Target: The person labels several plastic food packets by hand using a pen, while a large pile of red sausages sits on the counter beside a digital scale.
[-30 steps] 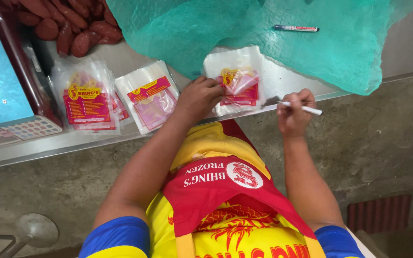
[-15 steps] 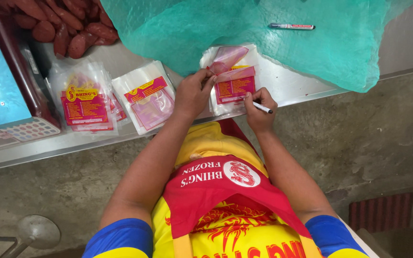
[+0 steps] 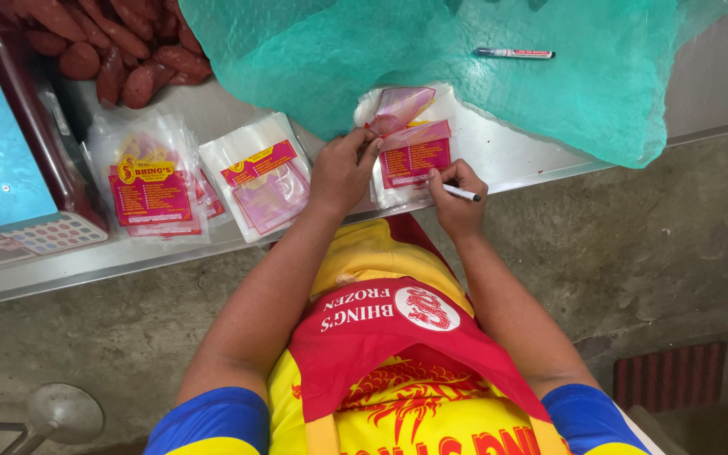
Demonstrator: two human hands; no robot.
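A stack of clear plastic pouches with red-and-yellow printed labels (image 3: 410,156) lies on the steel counter (image 3: 516,160), directly beneath both sets of fingers. The left hand (image 3: 343,168) pinches the top pouch's lifted corner, fingers closed on the film. The right hand (image 3: 457,198) is curled tight around a white marker pen (image 3: 463,193), its tip on the label. A green mesh net (image 3: 431,42) hides the stack's far edge. The pen's tip is too small to make out.
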